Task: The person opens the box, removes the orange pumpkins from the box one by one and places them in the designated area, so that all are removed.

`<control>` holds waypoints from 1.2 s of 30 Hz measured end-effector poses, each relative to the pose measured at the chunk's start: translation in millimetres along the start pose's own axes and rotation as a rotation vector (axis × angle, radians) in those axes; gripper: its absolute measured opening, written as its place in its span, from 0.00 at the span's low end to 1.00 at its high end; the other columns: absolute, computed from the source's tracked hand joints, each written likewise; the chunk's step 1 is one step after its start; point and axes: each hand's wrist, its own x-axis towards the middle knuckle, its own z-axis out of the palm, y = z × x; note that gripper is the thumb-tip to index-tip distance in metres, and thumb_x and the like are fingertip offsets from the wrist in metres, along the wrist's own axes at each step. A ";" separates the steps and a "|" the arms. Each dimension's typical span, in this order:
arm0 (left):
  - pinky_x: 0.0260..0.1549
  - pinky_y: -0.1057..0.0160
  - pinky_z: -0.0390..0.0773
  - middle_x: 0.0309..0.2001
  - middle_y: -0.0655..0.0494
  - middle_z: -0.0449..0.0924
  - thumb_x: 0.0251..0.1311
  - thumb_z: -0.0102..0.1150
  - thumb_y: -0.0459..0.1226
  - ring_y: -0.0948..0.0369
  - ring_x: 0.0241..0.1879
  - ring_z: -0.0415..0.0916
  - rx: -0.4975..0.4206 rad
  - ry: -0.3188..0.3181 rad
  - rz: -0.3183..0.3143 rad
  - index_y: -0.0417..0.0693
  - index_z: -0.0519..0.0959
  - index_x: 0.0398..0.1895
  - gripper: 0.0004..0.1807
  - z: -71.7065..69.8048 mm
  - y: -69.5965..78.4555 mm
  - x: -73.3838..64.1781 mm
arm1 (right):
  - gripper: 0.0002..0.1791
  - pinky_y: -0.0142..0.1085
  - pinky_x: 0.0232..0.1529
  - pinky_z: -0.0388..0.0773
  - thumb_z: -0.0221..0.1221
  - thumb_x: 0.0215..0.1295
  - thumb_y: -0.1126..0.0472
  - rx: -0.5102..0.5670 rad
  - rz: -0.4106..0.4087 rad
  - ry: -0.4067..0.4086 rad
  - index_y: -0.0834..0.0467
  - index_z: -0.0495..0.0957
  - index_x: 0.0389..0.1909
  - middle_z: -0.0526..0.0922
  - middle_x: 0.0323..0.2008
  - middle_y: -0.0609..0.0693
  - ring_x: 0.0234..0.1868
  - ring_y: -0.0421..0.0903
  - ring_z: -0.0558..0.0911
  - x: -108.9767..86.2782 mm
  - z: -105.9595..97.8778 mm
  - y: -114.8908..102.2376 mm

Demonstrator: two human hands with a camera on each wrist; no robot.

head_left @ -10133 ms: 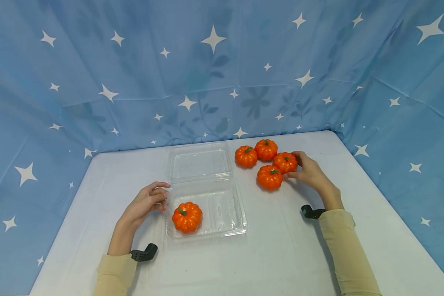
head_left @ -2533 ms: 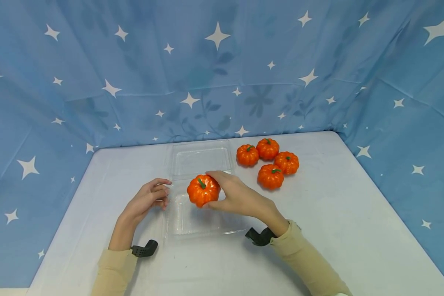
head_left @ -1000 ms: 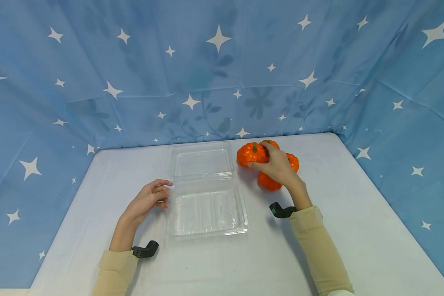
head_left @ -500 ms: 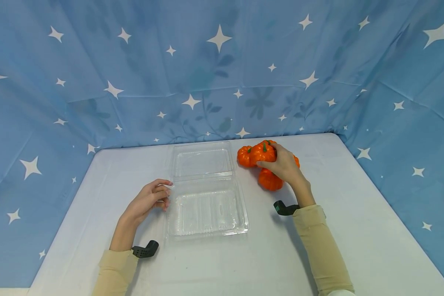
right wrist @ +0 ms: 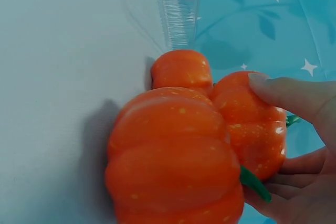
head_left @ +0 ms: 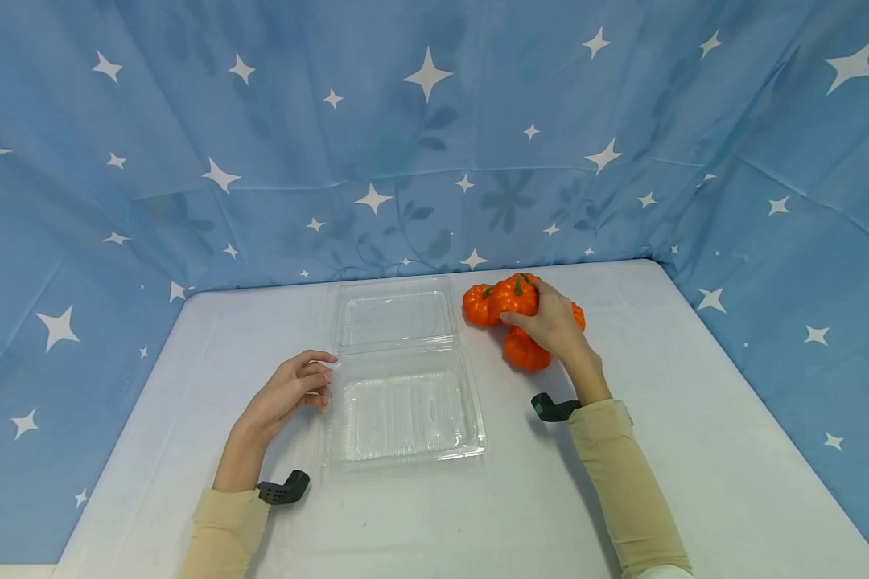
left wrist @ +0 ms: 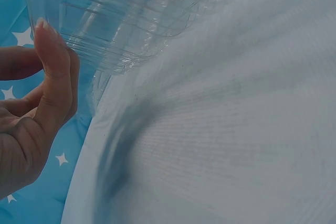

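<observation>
My right hand [head_left: 553,324] holds a small orange pumpkin [head_left: 516,297] with a green stem, thumb on one side and fingers on the other. This pumpkin sits raised on or against a cluster of others: a left pumpkin [head_left: 476,306], a front pumpkin [head_left: 527,351], and two partly hidden ones behind and to the right. In the right wrist view, the thumb presses on the held pumpkin [right wrist: 252,129], behind a nearer pumpkin [right wrist: 173,161]. My left hand [head_left: 282,396] stays at the left edge of a clear plastic clamshell box [head_left: 405,414], fingers loosely bent, fingertips at its wall [left wrist: 79,30].
The box's lid [head_left: 397,314] lies folded back toward the rear of the white-covered table [head_left: 420,523]. A blue curtain with white stars [head_left: 376,145] hangs behind and along the sides.
The pumpkin that lay in the box was lifted by my right hand and carried right to the cluster. It shifted slightly right, then stayed nearly still. My left hand has hardly moved.
</observation>
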 end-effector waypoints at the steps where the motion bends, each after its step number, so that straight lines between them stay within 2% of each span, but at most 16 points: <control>1: 0.28 0.59 0.82 0.32 0.49 0.78 0.73 0.50 0.30 0.60 0.25 0.76 0.000 0.000 0.000 0.28 0.63 0.67 0.23 0.0 -0.1 0.0 | 0.51 0.59 0.68 0.72 0.69 0.64 0.47 0.003 0.006 0.005 0.68 0.55 0.78 0.68 0.72 0.67 0.69 0.65 0.71 0.0 0.7 0.2; 10: 0.28 0.59 0.81 0.32 0.50 0.78 0.73 0.51 0.30 0.60 0.25 0.75 0.003 -0.001 0.003 0.29 0.64 0.67 0.23 0.8 0.3 -0.3 | 0.51 0.60 0.69 0.71 0.70 0.64 0.47 0.042 0.009 0.075 0.70 0.56 0.77 0.67 0.72 0.68 0.69 0.65 0.71 -2.0 6.7 -0.1; 15: 0.28 0.59 0.81 0.32 0.49 0.78 0.73 0.51 0.30 0.60 0.25 0.75 -0.002 0.001 0.003 0.28 0.63 0.67 0.23 1.3 1.5 -0.2 | 0.51 0.60 0.69 0.71 0.70 0.65 0.48 0.039 0.010 0.074 0.70 0.55 0.77 0.67 0.72 0.68 0.69 0.65 0.70 -1.2 8.9 -0.5; 28: 0.28 0.59 0.82 0.33 0.48 0.78 0.74 0.50 0.30 0.60 0.25 0.76 0.005 0.002 0.004 0.29 0.64 0.67 0.23 -0.2 0.7 -0.3 | 0.51 0.61 0.69 0.70 0.68 0.66 0.49 -0.065 0.055 -0.064 0.72 0.52 0.77 0.66 0.72 0.70 0.70 0.66 0.69 -4.4 -1.3 -5.8; 36: 0.28 0.58 0.82 0.34 0.46 0.78 0.74 0.50 0.30 0.60 0.25 0.75 0.012 0.002 -0.002 0.27 0.62 0.68 0.24 -0.9 0.1 0.0 | 0.52 0.62 0.70 0.68 0.68 0.65 0.49 -0.088 0.087 -0.147 0.72 0.51 0.77 0.65 0.72 0.71 0.70 0.67 0.68 -7.7 -9.2 -7.6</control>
